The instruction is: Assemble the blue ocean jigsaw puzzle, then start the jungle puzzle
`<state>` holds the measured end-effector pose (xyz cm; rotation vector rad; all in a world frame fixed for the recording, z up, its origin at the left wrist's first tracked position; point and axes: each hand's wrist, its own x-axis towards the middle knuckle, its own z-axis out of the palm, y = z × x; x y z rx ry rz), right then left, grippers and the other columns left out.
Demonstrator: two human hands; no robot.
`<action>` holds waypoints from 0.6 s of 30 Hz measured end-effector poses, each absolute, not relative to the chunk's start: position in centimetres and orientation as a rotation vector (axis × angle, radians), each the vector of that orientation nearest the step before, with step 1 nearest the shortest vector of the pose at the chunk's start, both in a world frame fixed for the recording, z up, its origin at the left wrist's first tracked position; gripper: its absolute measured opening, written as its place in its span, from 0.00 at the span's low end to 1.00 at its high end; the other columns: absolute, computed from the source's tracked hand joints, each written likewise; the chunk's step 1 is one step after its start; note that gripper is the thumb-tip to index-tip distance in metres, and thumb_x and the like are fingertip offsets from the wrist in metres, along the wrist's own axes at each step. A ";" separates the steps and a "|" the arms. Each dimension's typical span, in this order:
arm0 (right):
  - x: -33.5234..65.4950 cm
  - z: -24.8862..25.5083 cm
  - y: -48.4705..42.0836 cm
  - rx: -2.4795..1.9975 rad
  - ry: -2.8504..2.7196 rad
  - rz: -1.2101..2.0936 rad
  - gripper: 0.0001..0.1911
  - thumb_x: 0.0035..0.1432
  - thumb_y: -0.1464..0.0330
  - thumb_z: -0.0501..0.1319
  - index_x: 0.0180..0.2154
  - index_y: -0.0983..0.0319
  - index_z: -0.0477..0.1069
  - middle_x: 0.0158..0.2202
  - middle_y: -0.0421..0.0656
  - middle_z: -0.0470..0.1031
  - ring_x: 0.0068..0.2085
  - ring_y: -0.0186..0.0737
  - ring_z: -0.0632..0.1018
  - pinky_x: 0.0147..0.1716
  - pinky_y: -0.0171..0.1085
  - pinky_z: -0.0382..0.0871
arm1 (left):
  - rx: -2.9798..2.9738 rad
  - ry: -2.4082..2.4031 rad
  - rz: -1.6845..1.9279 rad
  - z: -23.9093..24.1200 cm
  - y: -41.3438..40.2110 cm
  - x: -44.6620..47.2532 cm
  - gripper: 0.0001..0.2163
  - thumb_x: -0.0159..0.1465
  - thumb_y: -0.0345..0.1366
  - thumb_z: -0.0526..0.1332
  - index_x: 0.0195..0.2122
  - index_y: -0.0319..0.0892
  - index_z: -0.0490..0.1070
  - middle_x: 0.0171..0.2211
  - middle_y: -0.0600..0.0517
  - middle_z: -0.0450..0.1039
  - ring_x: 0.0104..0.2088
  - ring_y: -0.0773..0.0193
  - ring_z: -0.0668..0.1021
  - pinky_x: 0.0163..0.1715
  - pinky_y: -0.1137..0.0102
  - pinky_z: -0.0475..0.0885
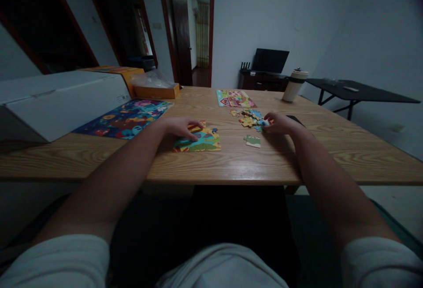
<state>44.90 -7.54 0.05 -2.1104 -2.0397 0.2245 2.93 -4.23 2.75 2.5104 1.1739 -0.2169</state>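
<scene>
My left hand [181, 128] rests with its fingers apart on a partly joined jigsaw puzzle [206, 140] near the table's front edge. Yellow, turquoise and green show on the joined part. At the pile of loose puzzle pieces [247, 121], my right hand [277, 124] has its fingers drawn together on a puzzle piece [265, 122], partly hidden by the fingers. One green puzzle piece [253, 141] lies apart, between the joined puzzle and my right hand.
A colourful picture sheet [235, 98] lies beyond the pile, and a dark blue puzzle picture [127, 118] at left beside a white box [62, 98]. An orange box [157, 91] holds clear plastic. A tumbler [295, 86] stands back right on the wooden table [211, 169].
</scene>
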 end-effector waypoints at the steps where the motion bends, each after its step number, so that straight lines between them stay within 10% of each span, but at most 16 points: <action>1: 44.8 0.1 -7.7 -2.089 -2.048 0.241 0.28 0.50 0.66 0.69 0.54 0.62 0.73 0.48 0.51 0.79 0.37 0.43 0.79 0.34 0.36 0.70 | 2.507 1.177 -0.217 2.8 -4.3 2.9 0.36 0.56 0.56 0.65 0.66 0.52 0.65 0.68 0.49 0.62 0.64 0.49 0.66 0.62 0.60 0.58; 18: 44.6 -2.2 -4.9 -1.913 -2.194 0.207 0.31 0.59 0.64 0.62 0.63 0.57 0.68 0.62 0.50 0.71 0.59 0.52 0.74 0.57 0.44 0.66 | 2.496 1.217 -0.241 3.1 -4.5 3.0 0.36 0.58 0.59 0.61 0.66 0.49 0.65 0.67 0.48 0.64 0.62 0.51 0.68 0.61 0.63 0.61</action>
